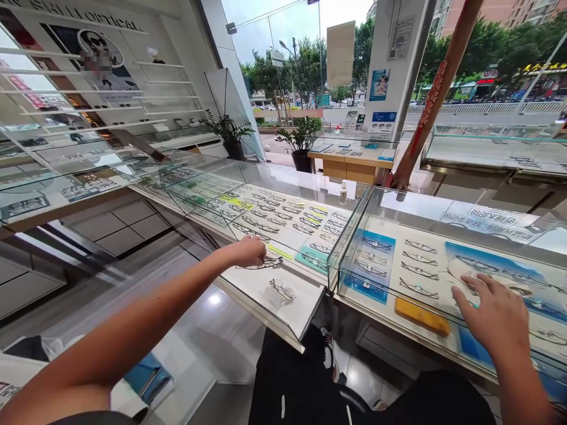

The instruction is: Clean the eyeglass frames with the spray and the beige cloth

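My left hand (250, 251) reaches over the pulled-out display drawer (254, 288), its fingers closed at a pair of dark-framed eyeglasses (271, 263). The hand hides part of that frame. Nearer to me in the same drawer lies a pair of thin-rimmed eyeglasses (282, 290), apart from the hand. My right hand (494, 310) lies with fingers spread on the glass top of the right-hand showcase. A pale cloth (457, 270) sits under and beside its fingertips.
Rows of eyeglasses (266, 206) fill the glass showcase ahead. A small spray bottle (343, 192) stands on its top. Inside the right showcase lies a yellow case (422, 316) near more frames. Potted plants (301, 144) stand by the window. A wooden post (432, 100) rises behind the counter.
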Demonstrator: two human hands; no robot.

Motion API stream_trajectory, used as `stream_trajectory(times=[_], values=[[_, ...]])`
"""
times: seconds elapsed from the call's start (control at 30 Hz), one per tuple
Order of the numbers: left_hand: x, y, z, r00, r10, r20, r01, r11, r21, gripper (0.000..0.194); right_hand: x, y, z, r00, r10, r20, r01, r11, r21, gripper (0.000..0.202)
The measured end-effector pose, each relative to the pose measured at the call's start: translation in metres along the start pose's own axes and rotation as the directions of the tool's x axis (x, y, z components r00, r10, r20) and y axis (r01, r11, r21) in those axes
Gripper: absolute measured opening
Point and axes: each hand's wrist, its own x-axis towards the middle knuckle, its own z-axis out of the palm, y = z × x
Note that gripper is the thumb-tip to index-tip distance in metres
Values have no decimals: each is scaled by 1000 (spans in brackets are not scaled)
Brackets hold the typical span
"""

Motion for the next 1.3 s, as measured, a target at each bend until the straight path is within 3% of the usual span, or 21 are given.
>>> stream_trajectory(times=[0.13, 0.23, 0.37, 0.47, 0.63, 0.8, 1.0, 1.1, 1.3], values=[[-34, 18, -45, 997, 58, -40, -59, 998, -25, 16, -1, -6, -3, 998, 61, 15, -61, 998, -20, 68], [-44, 50, -87, 977, 159, -142, -165, 986, -28, 21, -1, -8, -6, 996, 75, 53, -75, 997, -7, 69], [-22, 115, -131, 916, 307, -257, -311, 950, 25, 23, -1, -9, -9, 994, 84, 69, -84, 996, 6, 68], [10, 169, -146, 846, 426, -322, -425, 902, 76, 23, 0, -10, -10, 994, 85, 62, -85, 996, 6, 66], [56, 249, -139, 726, 561, -398, -542, 823, 171, 18, 1, -13, -11, 996, 84, 39, -85, 996, 4, 61], [82, 295, -118, 662, 603, -445, -533, 796, 286, 16, 3, -13, -10, 997, 67, 26, -68, 997, 20, 56], [91, 307, -108, 685, 602, -409, -493, 797, 348, 16, 3, -14, -11, 996, 81, 40, -82, 996, 22, 54], [92, 305, -107, 705, 594, -386, -493, 803, 335, 15, 3, -16, -13, 996, 82, 41, -83, 996, 19, 56], [84, 297, -107, 704, 579, -411, -493, 815, 304, 14, 2, -15, -14, 996, 74, 42, -75, 997, 25, 58]])
